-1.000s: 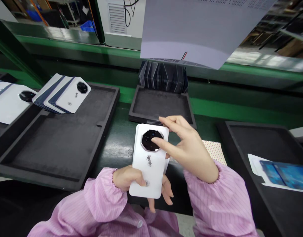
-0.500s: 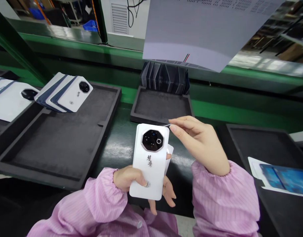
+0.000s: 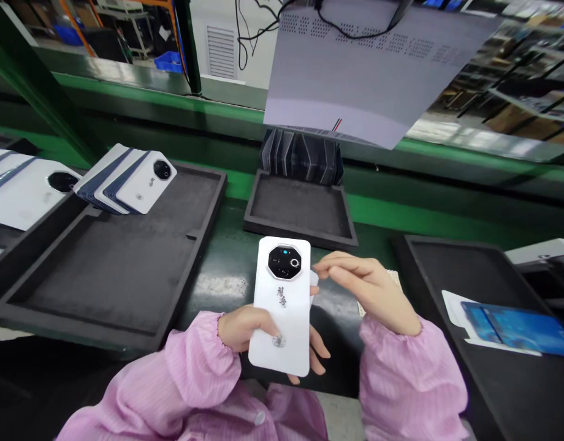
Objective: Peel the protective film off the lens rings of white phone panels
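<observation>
My left hand (image 3: 245, 327) grips the lower end of a white phone back cover (image 3: 282, 306) with a black octagonal camera module near its top, holding it face up over the green bench. My right hand (image 3: 369, 288) is beside the cover's right edge, fingers pinched together on a small white film tab (image 3: 314, 280) sticking out from behind the cover. Both arms wear pink striped sleeves.
A large black foam tray (image 3: 102, 257) lies at left with a fanned stack of white covers (image 3: 125, 180) at its back corner. A small black tray (image 3: 300, 208) with upright dark sheets (image 3: 300, 156) stands ahead. Another black tray (image 3: 493, 294) at right holds a blue film sheet (image 3: 512, 327). More covers (image 3: 24, 193) lie far left.
My right hand has dropped from the cover's top corner, where it pinched a thin strip, to its right side. The cover has shifted slightly and the view has tilted.
</observation>
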{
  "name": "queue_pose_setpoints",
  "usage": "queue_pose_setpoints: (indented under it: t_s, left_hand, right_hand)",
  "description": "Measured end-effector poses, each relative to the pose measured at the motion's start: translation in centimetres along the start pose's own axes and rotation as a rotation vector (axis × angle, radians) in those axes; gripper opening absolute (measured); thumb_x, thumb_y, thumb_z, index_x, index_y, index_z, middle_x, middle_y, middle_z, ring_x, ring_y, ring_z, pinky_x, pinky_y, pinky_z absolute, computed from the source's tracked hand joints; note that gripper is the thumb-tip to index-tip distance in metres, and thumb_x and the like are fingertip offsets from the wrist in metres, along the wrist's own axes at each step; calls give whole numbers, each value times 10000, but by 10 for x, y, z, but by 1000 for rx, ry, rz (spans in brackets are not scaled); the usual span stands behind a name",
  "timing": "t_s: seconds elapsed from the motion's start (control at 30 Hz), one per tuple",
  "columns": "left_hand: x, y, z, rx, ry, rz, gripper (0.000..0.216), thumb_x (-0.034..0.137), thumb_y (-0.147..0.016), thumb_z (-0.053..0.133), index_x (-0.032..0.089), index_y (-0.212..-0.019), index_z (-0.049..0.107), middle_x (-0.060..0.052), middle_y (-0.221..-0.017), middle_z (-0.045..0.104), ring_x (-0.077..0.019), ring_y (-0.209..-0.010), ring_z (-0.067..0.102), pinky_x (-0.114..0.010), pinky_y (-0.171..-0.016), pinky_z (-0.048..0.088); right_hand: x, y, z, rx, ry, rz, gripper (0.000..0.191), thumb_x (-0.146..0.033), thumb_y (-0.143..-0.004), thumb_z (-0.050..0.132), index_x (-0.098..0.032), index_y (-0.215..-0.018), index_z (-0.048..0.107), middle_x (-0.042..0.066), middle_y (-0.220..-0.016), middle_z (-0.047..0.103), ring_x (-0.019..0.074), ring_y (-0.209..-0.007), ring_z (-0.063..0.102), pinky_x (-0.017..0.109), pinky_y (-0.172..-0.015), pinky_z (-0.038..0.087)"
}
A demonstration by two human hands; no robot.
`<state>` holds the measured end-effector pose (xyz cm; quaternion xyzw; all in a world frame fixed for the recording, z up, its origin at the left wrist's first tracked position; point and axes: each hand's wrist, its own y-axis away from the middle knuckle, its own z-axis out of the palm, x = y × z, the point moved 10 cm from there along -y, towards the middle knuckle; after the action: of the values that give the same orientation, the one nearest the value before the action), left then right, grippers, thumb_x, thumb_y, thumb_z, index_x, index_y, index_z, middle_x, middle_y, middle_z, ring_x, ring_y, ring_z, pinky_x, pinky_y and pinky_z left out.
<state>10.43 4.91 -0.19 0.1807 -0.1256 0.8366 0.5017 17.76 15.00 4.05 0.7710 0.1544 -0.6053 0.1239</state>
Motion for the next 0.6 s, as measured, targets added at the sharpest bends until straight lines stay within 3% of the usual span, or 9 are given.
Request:
queue_pose_setpoints:
  t_s: [0.1,0.17,0.27,0.37,0.6]
  left_hand:
    - [3,0,-6,73,-34,46,760,153,-613,467,201,-1354,302,-130,-988,641,-290,-864,642,-355,-612,501]
    - [7,1,-12,132,-102,98,783,116,-592,472,202,-1354,313,-127,-1024,636,-294,-884,637,-392,-672,496]
    - [12,6,-25,254,-209,159,759,76,-567,480,187,-1313,399,-118,-1115,615,-296,-957,608,-395,-750,474]
    - [16,11,-34,337,-265,182,735,75,-561,477,176,-1289,446,-106,-1121,629,-284,-965,599,-373,-759,460]
    - [24,9,-25,297,-257,189,783,101,-519,471,156,-1299,446,-112,-1108,638,-261,-914,605,-403,-822,416]
  right_hand:
    - [31,15,-34,428,-282,-36,128,-315,-771,640,-225,-817,718,23,-839,679,137,-737,627,291,-726,502]
    - [55,22,-39,590,-481,-41,121,-269,-707,699,-227,-820,713,1,-772,682,119,-688,626,292,-723,511]
    - [70,19,-27,570,-593,-10,160,-212,-644,738,-209,-801,708,-8,-698,676,108,-644,621,278,-688,516]
    - [65,20,-22,500,-565,-17,141,-211,-652,730,-207,-791,707,-6,-689,667,106,-629,619,260,-649,514]
    - [45,31,-27,421,-310,-69,89,-224,-702,698,-209,-789,692,9,-809,621,114,-658,592,270,-645,504]
